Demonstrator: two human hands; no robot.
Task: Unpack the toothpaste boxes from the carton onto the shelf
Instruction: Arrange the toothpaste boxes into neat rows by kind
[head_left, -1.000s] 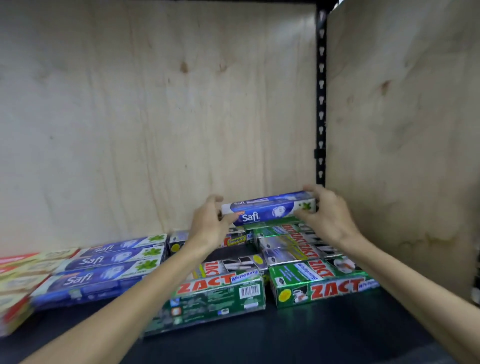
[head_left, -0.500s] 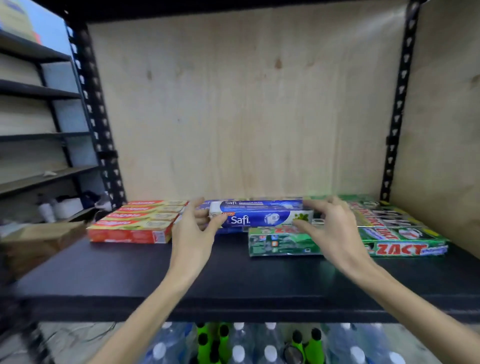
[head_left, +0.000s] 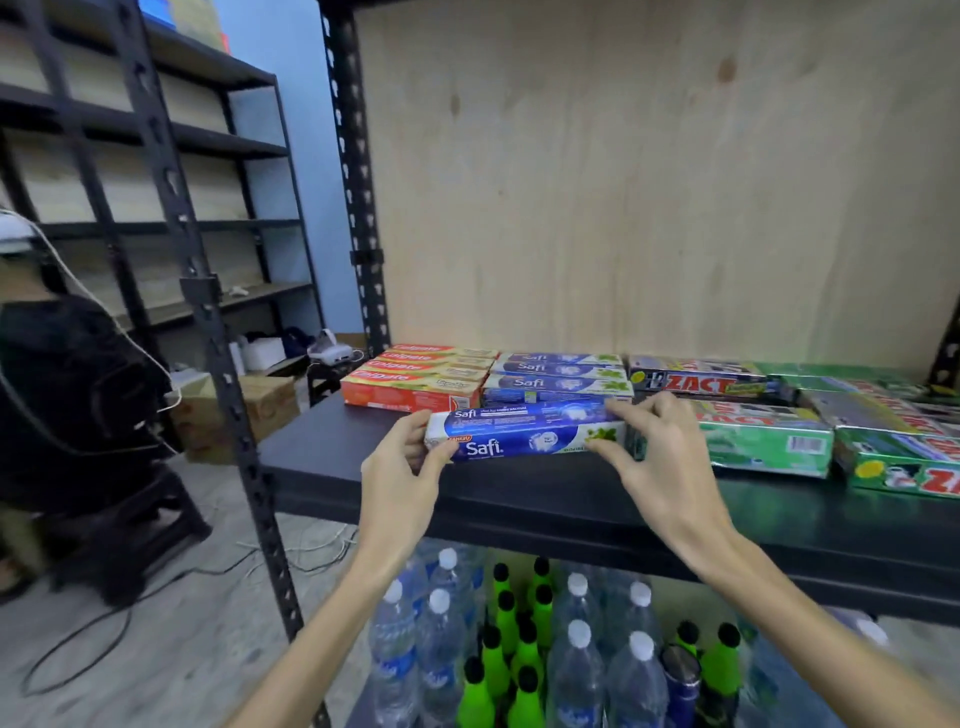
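Note:
A blue and white Safi toothpaste box (head_left: 524, 434) lies lengthwise near the front of the black shelf (head_left: 519, 499). My left hand (head_left: 402, 467) pinches its left end between thumb and fingers. My right hand (head_left: 660, 457) grips its right end. Behind it lie a row of Safi boxes (head_left: 558, 376), with red Colgate boxes (head_left: 421, 379) to their left. Green and black Zact boxes (head_left: 769, 421) fill the shelf's right side. No carton for unpacking shows near the hands.
A plywood panel (head_left: 649, 182) backs the shelf. Black posts (head_left: 358, 208) frame it. Below stand several water bottles (head_left: 576, 665) and green bottles (head_left: 519, 644). At left are another rack (head_left: 156, 156), a cardboard carton (head_left: 260, 410) on the floor, a black chair (head_left: 78, 405) and cables.
The view pulled back and swung left. Both hands carried the Safi box from above the Zact boxes leftward and down to the shelf front, ahead of the Safi row.

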